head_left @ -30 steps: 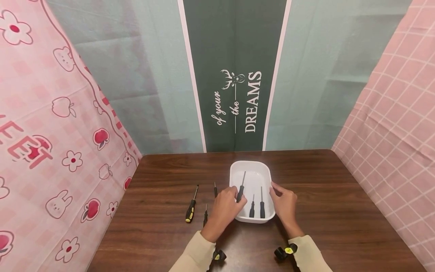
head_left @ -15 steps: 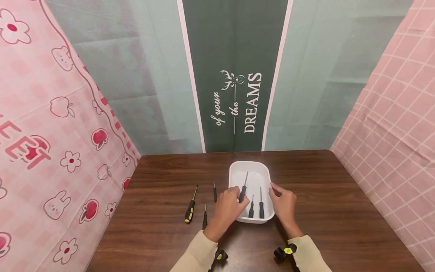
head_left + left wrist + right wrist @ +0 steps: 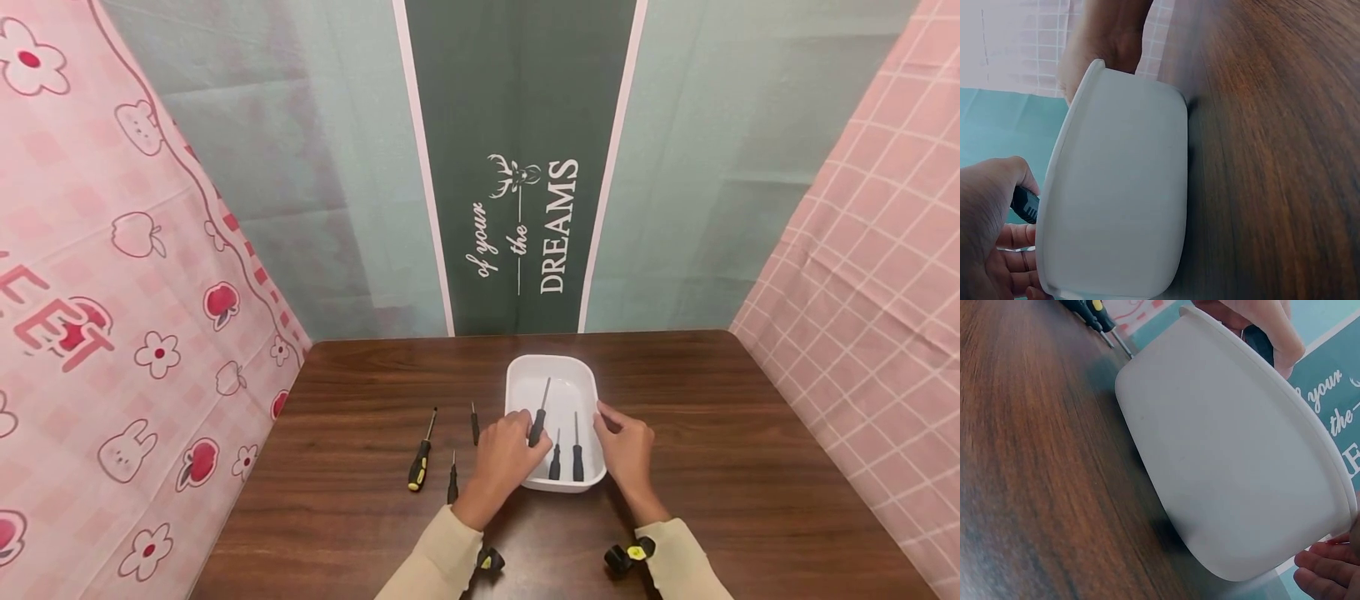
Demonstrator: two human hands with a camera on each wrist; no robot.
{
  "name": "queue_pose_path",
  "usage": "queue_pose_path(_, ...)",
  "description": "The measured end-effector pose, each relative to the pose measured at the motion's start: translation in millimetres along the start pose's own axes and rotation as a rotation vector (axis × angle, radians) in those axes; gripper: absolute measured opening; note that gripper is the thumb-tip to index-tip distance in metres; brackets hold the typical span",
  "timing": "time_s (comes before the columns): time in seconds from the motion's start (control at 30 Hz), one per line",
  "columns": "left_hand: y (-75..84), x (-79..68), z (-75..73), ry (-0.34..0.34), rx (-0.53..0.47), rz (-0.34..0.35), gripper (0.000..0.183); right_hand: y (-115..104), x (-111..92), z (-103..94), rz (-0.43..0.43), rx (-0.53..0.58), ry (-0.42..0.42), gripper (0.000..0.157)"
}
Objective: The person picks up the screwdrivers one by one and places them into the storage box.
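My left hand (image 3: 504, 454) pinches the dark handle of a screwdriver (image 3: 537, 427) over the left side of a white plastic tray (image 3: 558, 486). The screwdriver's shaft points away, toward the tray's far end. Inside the tray, on the near right, lie two more dark-handled screwdrivers, a shorter one (image 3: 555, 465) and a longer one (image 3: 577, 463). At the tray's right rim, my right hand (image 3: 628, 446) grips the edge between thumb and fingers. From the left wrist view, the held handle (image 3: 1025, 204) shows just above the rim; the tray's side wall hides its shaft.
Left of the tray, a black-and-yellow screwdriver (image 3: 420, 464) and two slim dark ones, one farther back (image 3: 475, 427) and one nearer (image 3: 453, 483), lie on the brown wooden table (image 3: 352, 533). Patterned cloths hang around the table's back and sides.
My left hand has shifted slightly right with the screwdriver, bringing it a little farther over the tray. The right hand and the tray stay where they were.
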State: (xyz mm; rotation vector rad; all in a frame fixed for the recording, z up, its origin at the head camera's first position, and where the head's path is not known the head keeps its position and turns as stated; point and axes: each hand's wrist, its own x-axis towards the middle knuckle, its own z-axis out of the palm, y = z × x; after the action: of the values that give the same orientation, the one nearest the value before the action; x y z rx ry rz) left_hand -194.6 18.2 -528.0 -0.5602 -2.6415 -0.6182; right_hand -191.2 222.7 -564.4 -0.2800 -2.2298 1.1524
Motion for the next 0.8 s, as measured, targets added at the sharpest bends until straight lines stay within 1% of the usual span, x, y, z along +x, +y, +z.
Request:
queue_pose_path(0.47, 0.8, 0.6, 7.7, 0.033, 0.093, 0.029, 0.034, 1.4, 0.6, 0.2, 0.009, 0.008, -0.008, 0.024)
queue_pose_path(0.67, -1.0, 0.1, 14.3, 0.040, 0.112, 0.040, 0.035, 2.9, -0.1, 0.9, 0.007, 0.013, -0.005, 0.024)
queue_pose_path(0.8, -0.9, 0.0, 16.0, 0.036, 0.119, 0.037, 0.035, 3.7, -0.6, 1.2, -0.001, 0.011, 0.001, 0.023)
